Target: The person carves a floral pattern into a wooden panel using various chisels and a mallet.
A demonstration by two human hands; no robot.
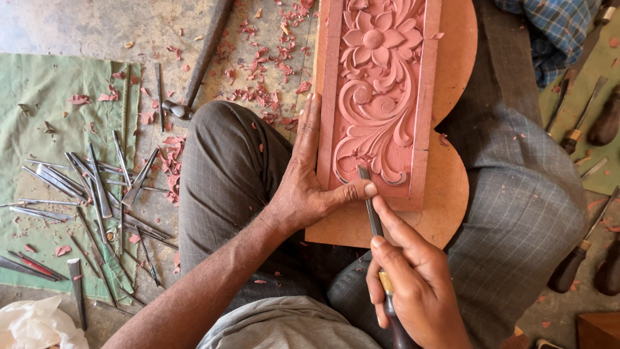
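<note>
A reddish wooden panel [381, 90], carved with a flower and curling leaves, lies on a round-lobed board [452, 187] across my lap. My left hand [309, 174] rests flat along the panel's left edge, its thumb pressed on the near lower corner beside the blade. My right hand [413, 284] grips a carving chisel [373, 207] by its dark handle. The steel tip touches the lowest scroll of the carving.
Several metal chisels [97, 187] lie spread on a green cloth [39, 103] at the left. A hammer [194, 71] lies on the floor among red wood chips. More wooden-handled tools [571, 258] lie at the right. A white bag [32, 326] sits bottom left.
</note>
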